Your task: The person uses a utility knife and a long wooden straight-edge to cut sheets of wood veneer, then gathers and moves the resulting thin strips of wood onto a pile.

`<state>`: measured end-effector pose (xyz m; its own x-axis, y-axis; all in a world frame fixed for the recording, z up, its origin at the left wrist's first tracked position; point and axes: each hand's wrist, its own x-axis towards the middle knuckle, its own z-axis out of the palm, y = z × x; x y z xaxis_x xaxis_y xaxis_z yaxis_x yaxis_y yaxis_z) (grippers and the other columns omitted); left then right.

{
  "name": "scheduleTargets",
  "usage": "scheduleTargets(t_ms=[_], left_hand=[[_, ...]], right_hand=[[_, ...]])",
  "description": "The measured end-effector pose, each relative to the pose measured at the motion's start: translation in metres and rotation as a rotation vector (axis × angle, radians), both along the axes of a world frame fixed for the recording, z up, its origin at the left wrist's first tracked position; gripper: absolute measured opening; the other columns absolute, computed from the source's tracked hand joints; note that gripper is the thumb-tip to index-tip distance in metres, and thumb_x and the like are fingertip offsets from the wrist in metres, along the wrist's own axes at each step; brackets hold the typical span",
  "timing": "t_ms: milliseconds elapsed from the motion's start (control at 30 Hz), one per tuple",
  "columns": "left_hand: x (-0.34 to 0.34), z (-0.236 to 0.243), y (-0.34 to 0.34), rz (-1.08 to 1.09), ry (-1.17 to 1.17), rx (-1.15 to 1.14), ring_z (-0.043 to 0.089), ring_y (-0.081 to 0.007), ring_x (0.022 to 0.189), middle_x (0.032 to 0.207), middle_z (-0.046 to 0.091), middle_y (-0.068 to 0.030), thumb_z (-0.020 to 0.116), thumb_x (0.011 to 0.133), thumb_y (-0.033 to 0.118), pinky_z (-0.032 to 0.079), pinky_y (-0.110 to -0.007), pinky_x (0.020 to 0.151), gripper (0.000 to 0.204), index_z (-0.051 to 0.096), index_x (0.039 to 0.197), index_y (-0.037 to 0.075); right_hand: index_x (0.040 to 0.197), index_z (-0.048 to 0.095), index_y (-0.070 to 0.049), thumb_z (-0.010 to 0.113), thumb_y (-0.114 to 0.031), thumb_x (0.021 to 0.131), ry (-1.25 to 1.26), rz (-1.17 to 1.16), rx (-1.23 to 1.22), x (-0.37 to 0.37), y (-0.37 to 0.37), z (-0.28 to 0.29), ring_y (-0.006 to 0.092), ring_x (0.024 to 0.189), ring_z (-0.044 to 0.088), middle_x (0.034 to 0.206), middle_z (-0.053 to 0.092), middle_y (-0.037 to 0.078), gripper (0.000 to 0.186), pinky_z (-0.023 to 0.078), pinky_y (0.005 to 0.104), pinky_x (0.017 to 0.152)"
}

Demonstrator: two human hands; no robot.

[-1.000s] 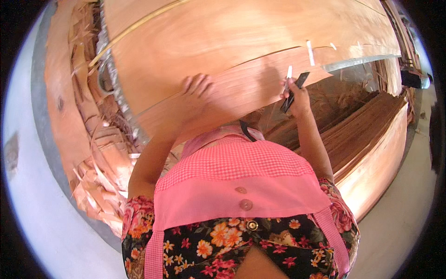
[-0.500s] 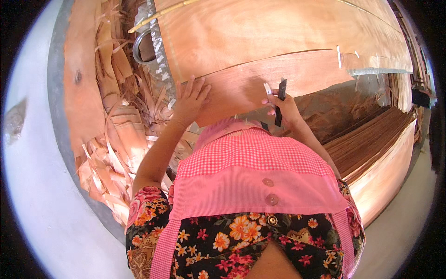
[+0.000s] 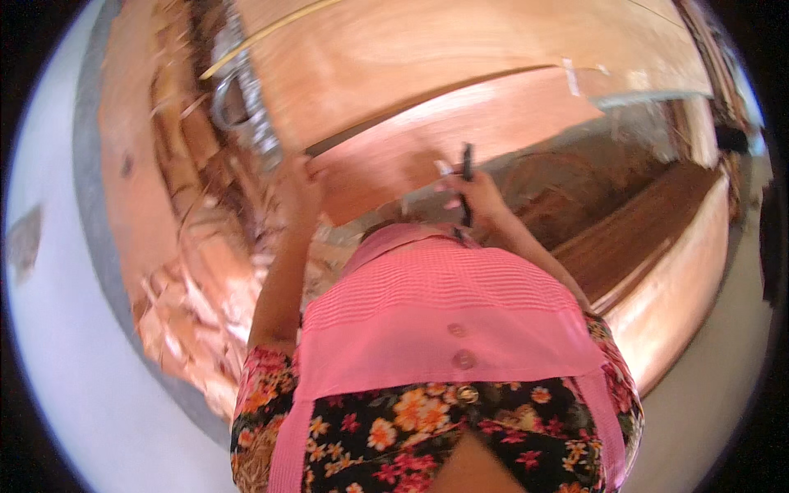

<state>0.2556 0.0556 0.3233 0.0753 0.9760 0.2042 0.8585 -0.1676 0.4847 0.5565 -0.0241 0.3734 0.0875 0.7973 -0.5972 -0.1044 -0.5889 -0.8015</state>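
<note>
A reddish wood veneer strip lies along the near edge of a large pale veneer sheet, with a dark gap between them that is widest at the left. My left hand, blurred by motion, is closed on the left end of the strip. Over the strip's near edge, my right hand grips a narrow black flat tool, held upright. A small white piece, perhaps tape, shows at its fingers. A white tape piece crosses the seam at the right.
Torn veneer scraps heap up at the left beside a long veneer board. A round metal-rimmed container is by the table's left edge. At the right stands a stack of dark veneer sheets. A thin yellow stick lies across the top.
My left hand has gone from lying flat on the strip to closing on its left end. The strip's left end has come away from the large sheet. My right hand still holds the black tool.
</note>
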Motion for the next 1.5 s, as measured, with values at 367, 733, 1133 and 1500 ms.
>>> scheduleTargets(t_ms=[367,733,1133,1500], left_hand=[[-0.001,-0.009,0.029,0.150,-0.199,0.018,0.055,-0.0304,0.097,0.106,0.056,-0.0160,0.071,0.066,0.012,0.036,-0.040,0.092,0.056,0.045,0.113,-0.001],[0.000,-0.010,0.019,0.285,-0.383,0.089,0.047,-0.0331,0.101,0.105,0.051,-0.0175,0.071,0.061,0.008,0.038,-0.038,0.088,0.059,0.046,0.114,0.000],[0.008,-0.020,0.024,0.224,-0.604,0.144,0.044,-0.0303,0.105,0.111,0.047,-0.0148,0.065,0.065,0.000,0.037,-0.037,0.089,0.056,0.045,0.117,0.002],[0.007,-0.020,-0.006,-0.020,0.134,0.245,0.046,-0.0283,0.106,0.116,0.046,-0.0128,0.049,0.074,0.012,0.038,-0.040,0.083,0.035,0.052,0.108,0.002]], right_hand=[[0.102,0.051,0.002,0.056,-0.015,0.084,0.058,0.027,0.102,-0.009,0.018,-0.004,0.0112,0.053,0.053,0.077,0.062,0.010,0.025,0.046,0.0225,0.048],[0.092,0.056,-0.001,0.058,-0.036,0.081,-0.407,0.438,0.167,-0.045,0.128,0.039,0.0078,0.046,0.049,0.060,0.058,0.005,0.037,0.038,0.0225,0.040],[0.091,0.064,-0.007,0.049,-0.021,0.082,-1.815,1.063,0.458,-0.057,0.262,0.044,0.0231,0.080,0.063,0.088,0.065,0.010,0.022,0.049,0.0370,0.066],[0.114,0.047,-0.004,0.046,-0.014,0.084,-0.822,1.090,0.646,-0.091,0.154,0.004,0.0360,0.095,0.054,0.102,0.055,0.025,0.032,0.043,0.0407,0.082]])
